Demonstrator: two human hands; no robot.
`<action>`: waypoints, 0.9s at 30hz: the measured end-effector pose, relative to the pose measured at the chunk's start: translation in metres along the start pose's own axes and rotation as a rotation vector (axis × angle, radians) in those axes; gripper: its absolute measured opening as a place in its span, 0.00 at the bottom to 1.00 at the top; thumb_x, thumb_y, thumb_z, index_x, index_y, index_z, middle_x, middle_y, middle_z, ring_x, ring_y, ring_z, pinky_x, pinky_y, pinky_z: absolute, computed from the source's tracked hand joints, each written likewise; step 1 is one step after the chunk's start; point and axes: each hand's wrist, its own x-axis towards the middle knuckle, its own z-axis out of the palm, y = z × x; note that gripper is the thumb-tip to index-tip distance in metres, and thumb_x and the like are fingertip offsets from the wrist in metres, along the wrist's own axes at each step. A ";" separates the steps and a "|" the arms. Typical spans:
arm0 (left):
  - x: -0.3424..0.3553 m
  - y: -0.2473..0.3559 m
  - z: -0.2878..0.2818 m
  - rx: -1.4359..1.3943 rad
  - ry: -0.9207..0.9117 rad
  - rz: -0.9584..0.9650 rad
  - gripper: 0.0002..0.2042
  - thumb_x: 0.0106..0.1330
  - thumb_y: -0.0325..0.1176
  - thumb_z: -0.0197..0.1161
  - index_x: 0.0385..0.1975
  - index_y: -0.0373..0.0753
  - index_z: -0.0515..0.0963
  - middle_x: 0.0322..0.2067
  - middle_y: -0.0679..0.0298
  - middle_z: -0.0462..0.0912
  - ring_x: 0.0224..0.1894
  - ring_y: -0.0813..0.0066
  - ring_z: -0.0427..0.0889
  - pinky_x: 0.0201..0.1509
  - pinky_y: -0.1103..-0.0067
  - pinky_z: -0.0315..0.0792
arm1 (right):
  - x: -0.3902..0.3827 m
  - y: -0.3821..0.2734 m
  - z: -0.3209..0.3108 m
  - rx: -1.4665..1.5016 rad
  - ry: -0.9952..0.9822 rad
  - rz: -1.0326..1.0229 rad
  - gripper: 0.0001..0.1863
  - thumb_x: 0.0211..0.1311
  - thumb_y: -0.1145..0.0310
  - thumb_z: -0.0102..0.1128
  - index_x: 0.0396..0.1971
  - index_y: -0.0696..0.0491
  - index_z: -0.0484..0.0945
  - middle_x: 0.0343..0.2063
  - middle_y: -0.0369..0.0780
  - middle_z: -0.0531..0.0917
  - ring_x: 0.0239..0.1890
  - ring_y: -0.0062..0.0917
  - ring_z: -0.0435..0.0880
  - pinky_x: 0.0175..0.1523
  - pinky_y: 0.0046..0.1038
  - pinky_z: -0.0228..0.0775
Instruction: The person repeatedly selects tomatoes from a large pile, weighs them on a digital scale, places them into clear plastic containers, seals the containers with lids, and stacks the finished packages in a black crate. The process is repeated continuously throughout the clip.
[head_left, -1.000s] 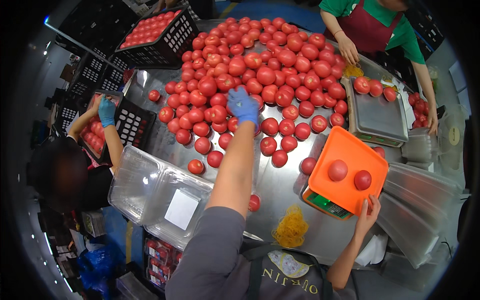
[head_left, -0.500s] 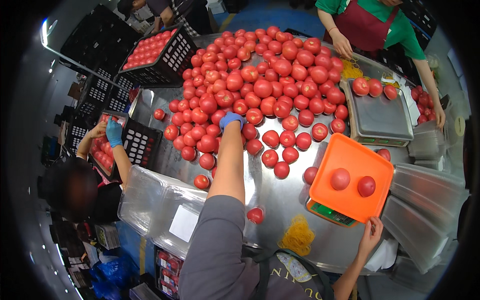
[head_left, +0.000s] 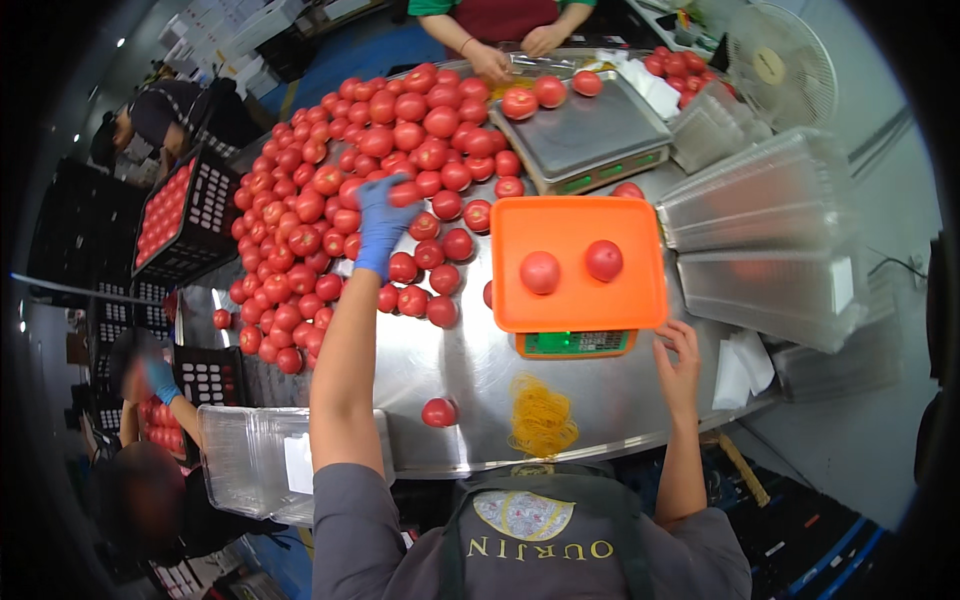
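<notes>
My left hand (head_left: 385,210), in a blue glove, reaches into the loose pile of red tomatoes (head_left: 300,240), fingers closed round a tomato (head_left: 404,195). My bare right hand (head_left: 676,355) is open, fingers loosely bent at the lower right corner of an orange tray (head_left: 520,310), with nothing in it. The tray rests on a digital scale (head_left: 575,343) and carries two tomatoes (head_left: 540,272), (head_left: 604,260). A bundle of yellow rubber bands (head_left: 540,415) lies nearer me, with a lone tomato (head_left: 439,412) to its left.
Clear clamshells (head_left: 760,260) line the right, others (head_left: 240,460) the near left. Black crates (head_left: 190,215) stand left. A second scale (head_left: 580,130) and a fan (head_left: 780,65) are at the back. Co-workers are at the back (head_left: 490,20), upper left (head_left: 160,115) and lower left (head_left: 140,480).
The view has swung, bringing the orange tray to the middle. My left hand has shifted within the pile and now grips a tomato. My right hand stays by the tray's corner.
</notes>
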 end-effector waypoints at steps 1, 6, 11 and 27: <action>0.000 0.041 0.012 0.015 -0.122 0.266 0.28 0.37 0.33 0.74 0.46 0.44 0.78 0.42 0.53 0.75 0.49 0.53 0.72 0.57 0.68 0.68 | 0.002 -0.010 -0.008 -0.025 -0.006 -0.029 0.09 0.57 0.76 0.60 0.39 0.58 0.78 0.48 0.43 0.74 0.49 0.32 0.76 0.50 0.29 0.70; -0.030 0.173 0.096 0.196 -0.397 0.795 0.21 0.60 0.26 0.51 0.55 0.49 0.69 0.42 0.58 0.74 0.37 0.56 0.76 0.43 0.70 0.73 | 0.026 -0.077 -0.069 -0.227 0.085 -0.324 0.10 0.53 0.78 0.60 0.38 0.57 0.78 0.47 0.45 0.75 0.50 0.39 0.75 0.55 0.33 0.67; -0.029 0.176 0.146 0.445 -0.514 1.138 0.18 0.62 0.31 0.52 0.53 0.47 0.71 0.43 0.64 0.78 0.42 0.65 0.80 0.43 0.73 0.73 | 0.099 -0.115 -0.158 -0.591 0.435 -0.619 0.18 0.54 0.73 0.62 0.47 0.58 0.75 0.48 0.47 0.77 0.51 0.41 0.75 0.56 0.37 0.66; -0.219 0.154 0.014 -0.644 -0.237 -0.162 0.23 0.59 0.20 0.57 0.56 0.40 0.70 0.55 0.59 0.74 0.42 0.77 0.79 0.49 0.81 0.73 | 0.210 -0.100 -0.213 -0.414 0.031 -0.347 0.13 0.61 0.67 0.53 0.36 0.61 0.78 0.22 0.39 0.81 0.24 0.20 0.78 0.34 0.23 0.69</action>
